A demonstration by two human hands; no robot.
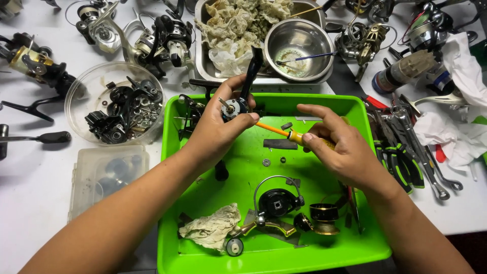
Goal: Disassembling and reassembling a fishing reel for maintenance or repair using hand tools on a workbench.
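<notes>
Over the green tray (355,109), the left hand (215,134) grips a small black reel body (238,105), fingers and thumb wrapped around it. A thin metal shaft pokes out of the body on the left, and a long black handle (253,68) rises from it, tilted toward the top of the view. The right hand (337,147) is closed around a screwdriver (281,133) with a yellow grip and an orange shaft; its tip points left and meets the reel body just under the left thumb.

On the tray floor near the bottom lie a black rotor with a wire bail (276,200), a gold spool (324,218), a crumpled stained rag (210,228) and a few tiny washers. Left of the tray on the white bench (30,193) stands a round clear tub (76,91) filled with black parts and screws, and below it a flat, cloudy rectangular plastic box (104,175). Behind the tray a steel pan (203,63) holds rags and a steel bowl (299,43) with a blue-handled brush. Right of the tray lie pliers with green grips (401,162), and farther back a dark can on its side with a pale label (408,68).
</notes>
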